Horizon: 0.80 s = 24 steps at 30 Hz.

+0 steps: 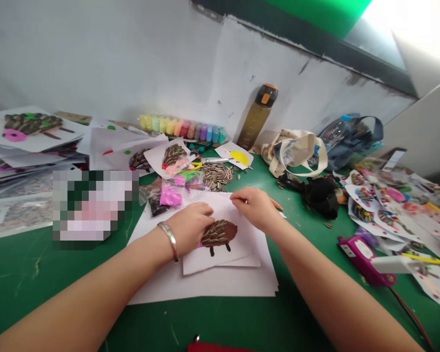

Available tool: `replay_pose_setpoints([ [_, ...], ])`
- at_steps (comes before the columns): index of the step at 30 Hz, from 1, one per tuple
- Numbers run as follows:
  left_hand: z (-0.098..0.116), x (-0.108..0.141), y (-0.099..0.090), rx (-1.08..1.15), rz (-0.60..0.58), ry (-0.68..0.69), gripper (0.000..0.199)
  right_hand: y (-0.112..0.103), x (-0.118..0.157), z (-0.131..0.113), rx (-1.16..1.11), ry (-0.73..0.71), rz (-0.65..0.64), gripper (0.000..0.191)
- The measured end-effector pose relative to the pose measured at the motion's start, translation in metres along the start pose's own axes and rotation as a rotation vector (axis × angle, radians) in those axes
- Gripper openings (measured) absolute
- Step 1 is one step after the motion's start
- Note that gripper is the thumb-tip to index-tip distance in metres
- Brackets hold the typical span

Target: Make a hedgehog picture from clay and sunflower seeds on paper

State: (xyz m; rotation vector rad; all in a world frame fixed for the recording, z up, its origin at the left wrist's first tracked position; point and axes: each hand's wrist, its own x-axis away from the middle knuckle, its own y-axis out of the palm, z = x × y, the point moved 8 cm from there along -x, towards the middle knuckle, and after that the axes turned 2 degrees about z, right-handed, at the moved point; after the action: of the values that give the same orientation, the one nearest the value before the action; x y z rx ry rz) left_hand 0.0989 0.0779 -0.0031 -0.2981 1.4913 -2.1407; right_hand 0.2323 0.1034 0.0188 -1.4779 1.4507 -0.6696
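Note:
A hedgehog picture [217,234], with sunflower-seed spines, a brown head and black legs, lies on white paper in front of me. My left hand [192,229], wearing a silver bracelet, rests at its left side. Those fingers are bent and closed over the seeds' edge; whatever they hold is hidden. Up at the sheet's top edge, my right hand [255,208] pinches the white paper [223,199] between thumb and fingers. Larger white sheets [227,283] are stacked underneath. Pink clay [170,192] in plastic bags sits just beyond my left hand.
Sunflower seeds [216,176] are heaped behind the paper, near scissors [214,160]. Coloured clay packs [183,128] and a bottle [258,117] stand against the wall. Finished pictures [33,129] pile up left. A canvas bag [295,151] and a magenta device [366,261] are rightward.

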Motion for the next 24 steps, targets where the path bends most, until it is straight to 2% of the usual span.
replay_pose_setpoints([
  [2,0.0,0.0,0.001,-0.002,-0.002,0.005,0.023,0.004,-0.023,0.004,0.109,0.008,0.001,0.023],
  [6,0.0,0.001,0.0,-0.012,-0.005,-0.002,0.021,0.016,-0.058,0.013,0.175,0.023,0.021,0.026],
  [12,-0.001,0.001,-0.001,0.0,0.009,-0.008,0.018,0.03,-0.066,0.02,0.235,0.026,0.019,0.023],
  [16,-0.001,0.001,0.0,0.006,0.009,-0.005,0.017,0.021,-0.054,0.016,0.219,0.036,0.032,0.023],
  [20,-0.002,0.001,0.001,0.014,-0.005,-0.01,0.018,0.0,-0.018,0.009,0.137,0.062,0.063,0.026],
  [22,-0.002,0.001,0.001,0.003,-0.007,-0.016,0.02,-0.008,0.007,0.003,-0.074,0.052,0.084,0.021],
  [24,-0.002,0.0,0.001,-0.012,-0.006,-0.014,0.022,-0.007,0.031,-0.001,-0.268,0.075,0.043,0.017],
])
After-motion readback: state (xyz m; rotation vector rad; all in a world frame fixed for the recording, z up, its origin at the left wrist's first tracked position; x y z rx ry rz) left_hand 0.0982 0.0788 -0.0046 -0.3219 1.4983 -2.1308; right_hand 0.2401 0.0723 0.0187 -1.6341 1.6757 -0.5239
